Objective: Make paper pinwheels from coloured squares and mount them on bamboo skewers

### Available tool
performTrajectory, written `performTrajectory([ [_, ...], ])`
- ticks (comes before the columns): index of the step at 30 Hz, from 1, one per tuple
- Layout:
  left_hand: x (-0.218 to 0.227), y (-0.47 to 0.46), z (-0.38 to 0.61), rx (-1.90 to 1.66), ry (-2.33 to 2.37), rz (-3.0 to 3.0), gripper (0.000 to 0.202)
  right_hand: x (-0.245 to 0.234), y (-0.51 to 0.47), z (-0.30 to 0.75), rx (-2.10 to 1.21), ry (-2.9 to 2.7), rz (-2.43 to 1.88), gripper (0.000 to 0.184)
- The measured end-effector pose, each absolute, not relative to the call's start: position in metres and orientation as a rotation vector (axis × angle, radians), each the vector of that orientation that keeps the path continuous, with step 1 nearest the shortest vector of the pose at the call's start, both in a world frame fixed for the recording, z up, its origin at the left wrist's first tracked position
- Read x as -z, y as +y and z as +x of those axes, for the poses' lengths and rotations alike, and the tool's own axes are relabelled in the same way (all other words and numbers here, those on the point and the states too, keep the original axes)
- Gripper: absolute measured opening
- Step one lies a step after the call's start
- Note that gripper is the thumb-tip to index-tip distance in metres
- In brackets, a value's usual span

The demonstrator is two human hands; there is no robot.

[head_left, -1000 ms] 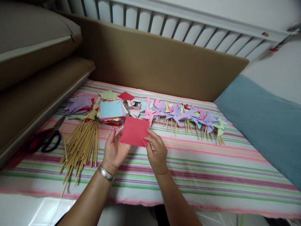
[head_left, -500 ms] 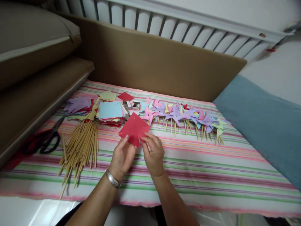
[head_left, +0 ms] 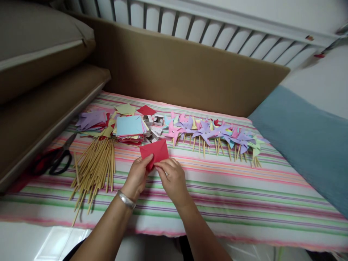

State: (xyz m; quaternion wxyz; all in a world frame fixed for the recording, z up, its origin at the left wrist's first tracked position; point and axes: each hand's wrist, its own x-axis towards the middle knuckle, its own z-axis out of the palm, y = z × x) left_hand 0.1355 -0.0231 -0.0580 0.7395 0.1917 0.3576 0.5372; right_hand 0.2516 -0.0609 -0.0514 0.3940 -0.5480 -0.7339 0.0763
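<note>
A red square of paper (head_left: pixel 156 150) with slits cut in from its corners is held up above the striped cloth. My left hand (head_left: pixel 138 175) grips its lower left part, thumb on the face and fingers behind. My right hand (head_left: pixel 172 177) pinches the lower edge near its middle. Just beyond the paper are small open boxes (head_left: pixel 158 119). To their left stands a stack of coloured paper squares (head_left: pixel 129 125), light blue on top. Paper pinwheels on sticks (head_left: pixel 203 132) lie in a row to the right.
Several wooden sticks (head_left: pixel 95 166) lie in a loose bundle at the left, beside black-handled scissors (head_left: pixel 61 159). Behind the sticks is a pile of cut paper pieces (head_left: pixel 92 119). A brown board (head_left: pixel 185 69) walls off the back; brown cushions (head_left: pixel 51 94) rise at left.
The red paper has turned in my hands from a diamond to a squarer angle and come slightly lower. Both hands keep hold of it; the left thumb now lies farther over its face.
</note>
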Motion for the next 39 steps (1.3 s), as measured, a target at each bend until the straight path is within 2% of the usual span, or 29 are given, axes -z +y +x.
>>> performTrajectory([
  [6,0.053,-0.026,0.138,-1.088,0.857,0.556,0.02,0.057,-0.059,0.258,-0.483,-1.566,-1.539,0.005],
  [16,0.054,-0.027,0.138,-1.025,0.885,0.616,0.023,0.057,-0.054,0.265,-0.754,-1.339,-1.52,0.011],
  [39,0.058,-0.027,0.137,-1.032,0.954,0.751,0.025,0.06,-0.051,0.264,-0.837,-1.224,-1.554,0.011],
])
